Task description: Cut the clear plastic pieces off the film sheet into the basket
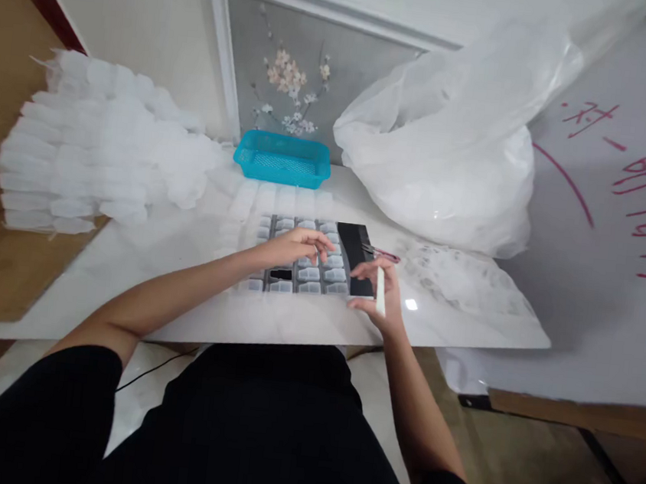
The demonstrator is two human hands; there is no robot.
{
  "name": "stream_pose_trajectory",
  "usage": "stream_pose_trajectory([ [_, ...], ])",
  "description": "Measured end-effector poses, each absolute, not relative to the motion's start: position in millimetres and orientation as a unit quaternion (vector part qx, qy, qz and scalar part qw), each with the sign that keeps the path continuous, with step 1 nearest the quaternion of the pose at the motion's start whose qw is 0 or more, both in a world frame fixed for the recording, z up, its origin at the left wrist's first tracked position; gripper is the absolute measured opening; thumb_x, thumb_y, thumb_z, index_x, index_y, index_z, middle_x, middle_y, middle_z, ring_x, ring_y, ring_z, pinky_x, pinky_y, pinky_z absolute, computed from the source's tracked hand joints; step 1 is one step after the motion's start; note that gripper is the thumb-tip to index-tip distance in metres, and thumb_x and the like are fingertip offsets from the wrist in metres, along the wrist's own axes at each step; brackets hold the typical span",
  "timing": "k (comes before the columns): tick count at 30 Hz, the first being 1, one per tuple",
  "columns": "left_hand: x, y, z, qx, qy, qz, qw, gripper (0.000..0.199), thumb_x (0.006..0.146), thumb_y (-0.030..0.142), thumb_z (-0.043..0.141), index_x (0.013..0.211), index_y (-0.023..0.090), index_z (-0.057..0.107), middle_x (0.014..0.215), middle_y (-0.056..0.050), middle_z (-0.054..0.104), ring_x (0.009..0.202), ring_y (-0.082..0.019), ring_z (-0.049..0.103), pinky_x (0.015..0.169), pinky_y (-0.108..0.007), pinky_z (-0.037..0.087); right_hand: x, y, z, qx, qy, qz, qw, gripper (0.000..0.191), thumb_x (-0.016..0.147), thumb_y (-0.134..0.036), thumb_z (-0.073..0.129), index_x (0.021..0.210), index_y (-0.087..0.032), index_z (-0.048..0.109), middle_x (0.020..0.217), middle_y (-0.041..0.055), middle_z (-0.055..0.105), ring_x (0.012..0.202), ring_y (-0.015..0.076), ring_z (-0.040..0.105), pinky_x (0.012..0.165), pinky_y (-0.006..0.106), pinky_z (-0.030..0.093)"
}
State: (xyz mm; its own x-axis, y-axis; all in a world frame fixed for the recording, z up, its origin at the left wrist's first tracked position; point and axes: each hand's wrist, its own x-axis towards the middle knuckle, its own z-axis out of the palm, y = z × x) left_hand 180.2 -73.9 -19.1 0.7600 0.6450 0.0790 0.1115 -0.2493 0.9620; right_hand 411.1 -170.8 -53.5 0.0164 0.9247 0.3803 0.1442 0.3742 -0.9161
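My left hand [305, 246] hovers over or rests on rows of small whitish translucent pieces [309, 274] laid on a dark sheet. Its fingers are apart and slightly bent, and nothing shows between them. One black gap [282, 275] shows among the pieces beneath my left wrist. To the right, my right hand [391, 299] carries a slim white stick-like tool [381, 290] against the palm, thumb and fingertips spread to the left. Those fingertips are near a plain black strip [357, 249] at the sheet's right end. A red-handled metal tool [382, 254] lies just beyond them.
A blue plastic basket [280, 177] stands at the back of the white table [187, 324]. Stacked white translucent sheets [91, 144] rise at left. A large white plastic bag [451, 171] bulges at back right, with clear crumpled plastic [462, 284] in front. A whiteboard [597, 317] stands at right.
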Motion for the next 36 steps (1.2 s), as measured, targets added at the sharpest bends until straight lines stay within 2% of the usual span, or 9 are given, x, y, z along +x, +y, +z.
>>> stream_pose_trajectory([
  [2, 188.0, -74.1, -23.8, 0.767, 0.267, 0.232, 0.536, 0.036, 0.081, 0.012, 0.044, 0.11, 0.012, 0.065, 0.093, -0.007, 0.071, 0.076, -0.013, 0.063, 0.071, -0.027, 0.049, 418.6, -179.2, -65.5, -0.488, -0.55, 0.312, 0.602, 0.045, 0.074, -0.06, 0.073, 0.079, -0.024, 0.046, 0.066, -0.0018, 0.058, 0.061, 0.0169, 0.055, 0.064, 0.032, 0.047],
  [3, 193.0, -75.9, -24.7, 0.786, 0.27, 0.218, 0.512, 0.033, 0.084, 0.015, 0.046, 0.11, 0.013, 0.066, 0.095, -0.007, 0.071, 0.078, -0.014, 0.063, 0.071, -0.027, 0.048, 421.2, -183.3, -70.6, -0.5, -0.531, 0.304, 0.613, 0.04, 0.085, -0.059, 0.06, 0.074, -0.024, 0.046, 0.06, -0.0023, 0.054, 0.054, 0.0148, 0.05, 0.057, 0.03, 0.043],
  [6, 209.4, -83.6, -24.8, 0.876, 0.257, 0.162, 0.374, 0.029, 0.086, 0.021, 0.053, 0.111, 0.016, 0.067, 0.104, -0.006, 0.071, 0.087, -0.017, 0.064, 0.073, -0.028, 0.047, 427.3, -191.8, -81.4, -0.502, -0.498, 0.358, 0.61, 0.043, 0.097, -0.059, 0.034, 0.09, -0.022, 0.055, 0.06, -0.0012, 0.056, 0.045, 0.0129, 0.045, 0.044, 0.025, 0.032],
  [8, 219.4, -87.6, -25.8, 0.922, 0.229, 0.134, 0.284, 0.028, 0.087, 0.02, 0.054, 0.111, 0.017, 0.067, 0.11, -0.007, 0.069, 0.094, -0.02, 0.063, 0.078, -0.031, 0.046, 430.5, -193.7, -85.4, -0.512, -0.47, 0.403, 0.596, 0.043, 0.095, -0.06, 0.037, 0.099, -0.022, 0.058, 0.065, 0.0002, 0.061, 0.048, 0.0132, 0.049, 0.042, 0.024, 0.032],
  [11, 229.8, -89.2, -31.4, 0.952, 0.182, 0.109, 0.222, 0.027, 0.087, 0.022, 0.055, 0.111, 0.018, 0.067, 0.111, -0.007, 0.068, 0.101, -0.023, 0.062, 0.083, -0.032, 0.046, 433.4, -194.6, -88.3, -0.553, -0.461, 0.418, 0.554, 0.034, 0.09, -0.052, 0.055, 0.081, -0.02, 0.059, 0.065, 0.002, 0.064, 0.051, 0.0142, 0.054, 0.044, 0.025, 0.038],
  [15, 236.0, -85.8, -40.6, 0.963, 0.154, 0.083, 0.207, 0.024, 0.086, 0.024, 0.057, 0.107, 0.02, 0.068, 0.107, -0.005, 0.067, 0.098, -0.023, 0.062, 0.081, -0.032, 0.046, 432.6, -198.7, -86.4, -0.584, -0.506, 0.41, 0.484, 0.032, 0.083, -0.041, 0.067, 0.066, -0.022, 0.049, 0.053, -0.0027, 0.058, 0.044, 0.0117, 0.046, 0.045, 0.024, 0.036],
  [21, 235.9, -84.5, -43.9, 0.961, 0.16, 0.085, 0.21, 0.019, 0.088, 0.028, 0.059, 0.101, 0.021, 0.07, 0.105, -0.003, 0.07, 0.098, -0.022, 0.063, 0.075, -0.033, 0.047, 428.5, -200.8, -75.0, -0.596, -0.574, 0.405, 0.389, 0.028, 0.079, -0.033, 0.068, 0.062, -0.021, 0.049, 0.052, -0.0052, 0.046, 0.046, 0.0092, 0.037, 0.044, 0.022, 0.028],
  [29, 230.9, -102.9, -47.9, 0.971, 0.18, 0.098, 0.127, 0.024, 0.095, 0.025, 0.045, 0.1, 0.02, 0.069, 0.097, -0.004, 0.071, 0.089, -0.02, 0.065, 0.054, -0.03, 0.037, 428.5, -198.9, -70.0, -0.615, -0.581, 0.404, 0.349, 0.021, 0.078, -0.03, 0.065, 0.065, -0.019, 0.054, 0.059, -0.0021, 0.053, 0.055, 0.0113, 0.044, 0.052, 0.023, 0.034],
  [36, 238.2, -113.3, -58.8, 0.98, 0.173, 0.094, 0.004, 0.022, 0.092, 0.027, 0.048, 0.102, 0.016, 0.064, 0.095, -0.009, 0.065, 0.073, -0.02, 0.062, 0.045, -0.031, 0.025, 417.4, -193.5, -64.8, -0.634, -0.593, 0.367, 0.336, 0.024, 0.073, -0.022, 0.061, 0.057, -0.019, 0.044, 0.054, -0.0055, 0.042, 0.053, 0.009, 0.038, 0.049, 0.021, 0.029],
])
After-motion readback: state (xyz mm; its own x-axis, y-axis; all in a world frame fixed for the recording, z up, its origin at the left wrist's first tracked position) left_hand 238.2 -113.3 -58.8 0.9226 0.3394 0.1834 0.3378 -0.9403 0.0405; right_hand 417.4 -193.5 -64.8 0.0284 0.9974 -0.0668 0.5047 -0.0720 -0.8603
